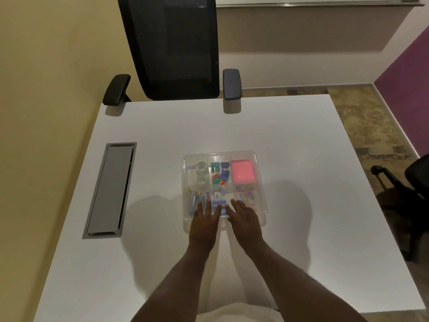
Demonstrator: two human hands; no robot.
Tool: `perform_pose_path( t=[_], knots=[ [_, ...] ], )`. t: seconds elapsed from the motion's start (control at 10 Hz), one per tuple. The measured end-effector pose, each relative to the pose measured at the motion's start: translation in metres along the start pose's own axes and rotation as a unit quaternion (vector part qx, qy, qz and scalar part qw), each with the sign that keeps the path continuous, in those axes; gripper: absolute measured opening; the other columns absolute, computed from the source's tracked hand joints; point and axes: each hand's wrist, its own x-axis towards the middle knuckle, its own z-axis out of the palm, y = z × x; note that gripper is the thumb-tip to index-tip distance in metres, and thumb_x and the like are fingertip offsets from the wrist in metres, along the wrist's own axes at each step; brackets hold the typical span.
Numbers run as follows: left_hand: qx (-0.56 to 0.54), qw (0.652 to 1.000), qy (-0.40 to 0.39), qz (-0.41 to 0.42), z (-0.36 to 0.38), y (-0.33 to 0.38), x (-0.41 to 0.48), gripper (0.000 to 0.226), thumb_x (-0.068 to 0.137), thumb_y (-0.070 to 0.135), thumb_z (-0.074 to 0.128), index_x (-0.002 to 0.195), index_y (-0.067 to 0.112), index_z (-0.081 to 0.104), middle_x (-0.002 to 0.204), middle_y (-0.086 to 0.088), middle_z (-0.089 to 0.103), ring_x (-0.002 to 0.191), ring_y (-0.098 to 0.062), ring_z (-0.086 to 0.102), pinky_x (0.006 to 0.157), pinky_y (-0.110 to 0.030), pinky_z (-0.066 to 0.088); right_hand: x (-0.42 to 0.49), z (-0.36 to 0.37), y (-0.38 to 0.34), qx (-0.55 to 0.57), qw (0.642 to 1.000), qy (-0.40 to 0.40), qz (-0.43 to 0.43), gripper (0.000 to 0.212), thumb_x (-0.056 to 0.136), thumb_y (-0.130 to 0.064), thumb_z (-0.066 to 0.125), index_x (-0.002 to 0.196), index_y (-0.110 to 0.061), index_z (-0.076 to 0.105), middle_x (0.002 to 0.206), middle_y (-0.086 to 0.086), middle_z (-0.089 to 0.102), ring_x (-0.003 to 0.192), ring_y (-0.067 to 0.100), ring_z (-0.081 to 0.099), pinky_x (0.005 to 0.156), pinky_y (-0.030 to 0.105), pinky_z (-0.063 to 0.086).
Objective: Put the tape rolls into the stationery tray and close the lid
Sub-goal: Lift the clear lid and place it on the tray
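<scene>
A clear plastic stationery tray [260, 182] sits in the middle of the white table, with its clear lid lying flat over the compartments. Two clear tape rolls [201, 171] lie in the far left compartment, seen through the lid. My left hand [205, 216] and my right hand [242, 216] rest flat, fingers spread, on the near edge of the lid, on either side of a blue latch [219, 204]. Neither hand holds anything.
Through the lid I see coloured clips [219, 173], a pink note pad [242, 171], paper clips [247, 195] and pens [193, 199]. A grey cable hatch [110, 190] is set in the table at left. A black office chair [176, 49] stands at the far edge.
</scene>
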Motion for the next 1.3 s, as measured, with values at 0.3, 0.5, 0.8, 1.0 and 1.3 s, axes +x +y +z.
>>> perform_pose_path(
  t=[0.3, 0.5, 0.8, 1.0, 1.3],
  knots=[
    [-0.015, 1.000, 0.011, 0.010, -0.020, -0.012, 0.049, 0.067, 0.108, 0.033, 0.048, 0.165, 0.030, 0.012, 0.174, -0.008, 0.003, 0.161, -0.034, -0.001, 0.131, -0.045, 0.016, 0.050, -0.007, 0.006, 0.012, 1.000, 0.002, -0.003, 0.054, 0.072, -0.018, 0.092, 0.122, -0.010, 0.074, 0.129, 0.016, 0.070, 0.121, 0.035, 0.066, 0.095, 0.052, 0.059],
    [-0.055, 0.998, 0.032, 0.009, -0.039, -0.018, 0.097, 0.059, 0.109, 0.025, 0.049, 0.163, 0.030, 0.025, 0.174, -0.007, 0.008, 0.162, -0.032, 0.004, 0.132, -0.044, 0.019, 0.108, -0.015, 0.016, -0.006, 1.000, -0.028, -0.007, 0.046, 0.101, -0.023, 0.061, 0.146, -0.016, 0.053, 0.155, 0.011, 0.048, 0.146, 0.030, 0.043, 0.119, 0.045, 0.038],
    [-0.072, 0.997, 0.037, -0.002, -0.058, -0.021, 0.144, 0.056, 0.107, 0.023, 0.053, 0.160, 0.031, 0.034, 0.173, -0.004, 0.014, 0.162, -0.029, 0.008, 0.130, -0.041, 0.023, 0.148, -0.016, 0.024, -0.006, 1.000, -0.023, 0.010, 0.048, 0.105, -0.027, 0.052, 0.152, -0.020, 0.043, 0.162, 0.007, 0.038, 0.152, 0.027, 0.032, 0.125, 0.042, 0.026],
    [-0.023, 0.999, 0.039, 0.008, -0.052, -0.019, 0.131, 0.068, 0.108, 0.013, 0.047, 0.165, 0.026, 0.013, 0.174, -0.009, -0.005, 0.161, -0.034, -0.007, 0.131, -0.049, 0.003, 0.126, -0.016, 0.022, -0.042, 0.995, 0.078, -0.037, 0.057, 0.083, -0.022, 0.084, 0.135, -0.009, 0.064, 0.143, 0.016, 0.059, 0.133, 0.033, 0.057, 0.105, 0.049, 0.053],
    [0.002, 0.996, 0.086, -0.002, -0.045, -0.013, 0.081, 0.065, 0.111, 0.033, 0.032, 0.165, 0.019, -0.001, 0.174, -0.003, -0.004, 0.162, -0.024, -0.007, 0.131, -0.052, -0.007, 0.095, -0.026, 0.010, -0.100, 0.986, 0.127, -0.051, 0.055, 0.098, -0.031, 0.066, 0.146, -0.008, 0.052, 0.154, 0.013, 0.047, 0.144, 0.032, 0.044, 0.112, 0.051, 0.046]
  ],
)
